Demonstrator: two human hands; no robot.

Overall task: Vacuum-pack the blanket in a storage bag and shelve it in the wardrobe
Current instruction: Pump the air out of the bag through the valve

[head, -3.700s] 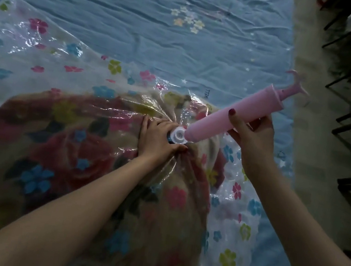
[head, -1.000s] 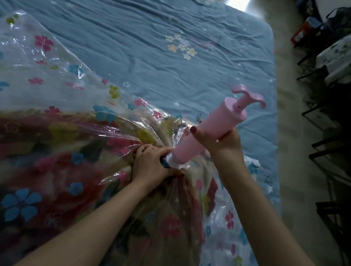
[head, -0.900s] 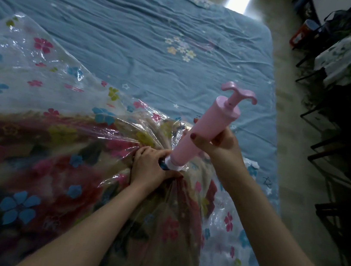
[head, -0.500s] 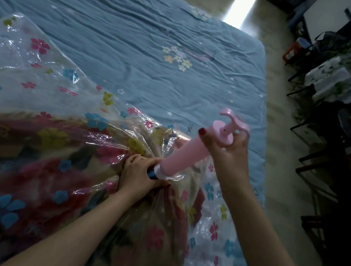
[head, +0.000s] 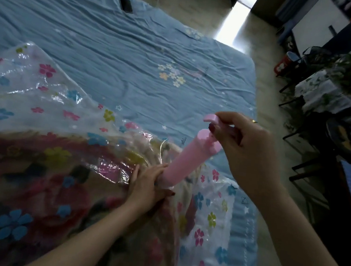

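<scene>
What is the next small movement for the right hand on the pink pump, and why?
Probably pull the handle up and away from the pump. The right hand already pinches the handle, the plunger sits nearly fully in, the left hand steadies the pump's base on the storage bag, and the blanket inside looks puffy.

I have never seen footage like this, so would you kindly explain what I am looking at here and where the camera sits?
There is no machine here. A person wears a wide-angle camera on the head, so you look forward and down at their own two hands. On the bed with the blue sheet lies a clear flowered storage bag with a patterned blanket inside. A pink hand pump stands tilted on the bag. The left hand holds the pump's base against the bag, and the right hand grips the pump's handle at the top. A dark phone lies farther up the bed.
</scene>
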